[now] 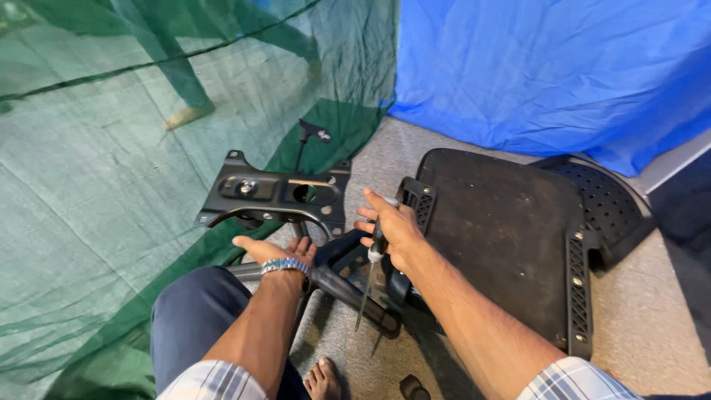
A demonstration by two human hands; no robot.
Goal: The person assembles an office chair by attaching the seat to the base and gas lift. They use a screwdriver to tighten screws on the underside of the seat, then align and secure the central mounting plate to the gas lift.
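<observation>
black-handled screwdriver [370, 267] in right hand [392, 230], tip downward

Bare carpet [666, 311] at lower right lies open. The seat [503, 237] fills the centre; netting [89, 207] blocks the left, a blue sheet [548, 67] the top right.

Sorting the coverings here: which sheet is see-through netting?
The green sheet on the left; it is mesh, showing shapes behind it, while the blue sheet is solid cloth.
</observation>
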